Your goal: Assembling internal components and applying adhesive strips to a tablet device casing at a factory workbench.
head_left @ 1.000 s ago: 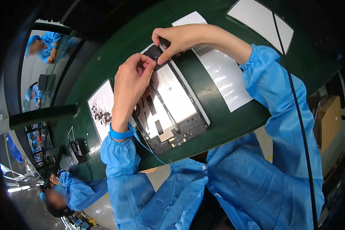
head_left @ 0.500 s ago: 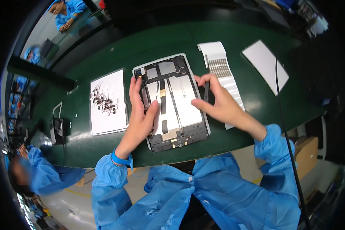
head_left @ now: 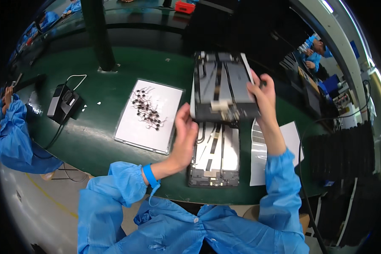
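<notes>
My right hand (head_left: 263, 95) grips the right edge of an opened tablet (head_left: 230, 82), thumb on the near face. The tablet is tilted and blurred, its grey battery area and dark inner parts showing. My left hand (head_left: 183, 142) is beside its lower left corner, fingers curved and apart from the thumb; whether they touch the edge I cannot tell. Below lies a second opened tablet (head_left: 228, 148) on the green table, its upper part hidden by the raised one. To the left, small round black parts with thin wires (head_left: 146, 111) lie on a white board (head_left: 131, 129).
Right of the tablets are a strip sheet with grey labels (head_left: 258, 163) and a white sheet (head_left: 288, 132). A black box-shaped device (head_left: 63, 103) with a cable stands on the green table (head_left: 93, 139) at left. A dark post (head_left: 98, 38) rises behind; a black cable (head_left: 301, 169) hangs at right.
An opened tablet has been raised away from me in my right hand, and a second one shows beneath. My left hand has come off the tablet's face. The view has turned right.
</notes>
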